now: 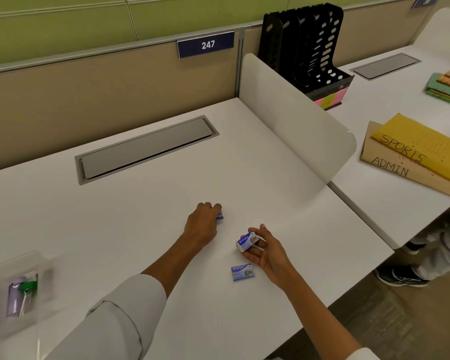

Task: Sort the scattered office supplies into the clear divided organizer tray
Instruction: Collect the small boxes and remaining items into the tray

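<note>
Three small blue-and-white staple boxes are on or over the white desk (166, 203). My left hand (202, 224) curls over one staple box (220, 216) lying on the desk, mostly hiding it. My right hand (268, 249) holds a second staple box (246, 241) just above the desk, pinched between thumb and fingers. A third staple box (242, 272) lies flat on the desk below my right hand. The clear divided organizer tray (40, 258) sits blurred at the far left edge, with a grey item and a green item (27, 285) inside.
A grey cable hatch (146, 149) is set into the desk at the back. A white divider panel (296, 120) borders the right side. Beyond it stand a black file rack (307, 48) and labelled folders (413, 152). A person's shoe (400, 276) is on the floor, right.
</note>
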`<state>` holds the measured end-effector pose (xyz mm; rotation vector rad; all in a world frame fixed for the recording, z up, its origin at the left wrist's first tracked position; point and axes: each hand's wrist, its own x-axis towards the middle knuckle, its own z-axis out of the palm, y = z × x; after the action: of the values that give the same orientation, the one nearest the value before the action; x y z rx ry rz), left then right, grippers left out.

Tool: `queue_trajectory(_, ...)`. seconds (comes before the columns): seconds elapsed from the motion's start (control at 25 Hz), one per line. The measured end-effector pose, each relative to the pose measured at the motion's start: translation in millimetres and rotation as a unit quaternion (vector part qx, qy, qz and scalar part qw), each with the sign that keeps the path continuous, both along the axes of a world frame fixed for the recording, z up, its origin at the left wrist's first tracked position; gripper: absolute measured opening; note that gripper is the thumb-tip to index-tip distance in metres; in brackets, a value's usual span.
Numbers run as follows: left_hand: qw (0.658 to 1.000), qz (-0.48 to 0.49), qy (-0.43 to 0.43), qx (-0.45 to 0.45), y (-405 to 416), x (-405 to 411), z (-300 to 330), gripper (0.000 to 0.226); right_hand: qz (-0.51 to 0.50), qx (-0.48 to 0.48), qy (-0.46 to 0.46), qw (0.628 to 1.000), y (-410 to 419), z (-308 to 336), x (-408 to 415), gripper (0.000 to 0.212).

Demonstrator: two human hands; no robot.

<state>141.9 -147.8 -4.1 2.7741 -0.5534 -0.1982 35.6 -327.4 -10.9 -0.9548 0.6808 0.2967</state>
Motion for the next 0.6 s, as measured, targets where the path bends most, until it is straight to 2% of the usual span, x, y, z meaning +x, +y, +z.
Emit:
queue_trajectory(0.16, 0.989, -0.008, 0.019, -0.147, 5.6, -33.0, 14.1, 0.040, -0.017, 0.000, -0.011, 1.000, -9.7, 1.6, -3.0, 0.041)
queue_trajectory(0.24, 0.981, -0.027, 0.033, -0.192, 4.5, -61.4, 17.3, 0.043, -0.033, 0.003, -0.013, 0.999, -17.5, 2.7, -6.2, 0.039)
queue_trajectory(0.32, 0.979, -0.035, 0.055, -0.194, 2.0, -88.0, 17.2, 0.042, -0.046, 0.006, -0.015, 0.999, -27.8, 2.9, -10.0, 0.037)
queue_trajectory(0.44, 0.981, -0.076, 0.042, -0.171, -3.2, -118.0, 14.8, 0.024, -0.067, 0.015, -0.019, 0.997, -44.2, 2.2, -16.3, 0.034)
queue_trajectory(0.6, 0.984, -0.154, -0.004, -0.092, -10.0, -139.7, 6.5, 0.032, -0.061, 0.007, -0.011, 0.998, -56.4, -0.1, -20.6, 0.035)
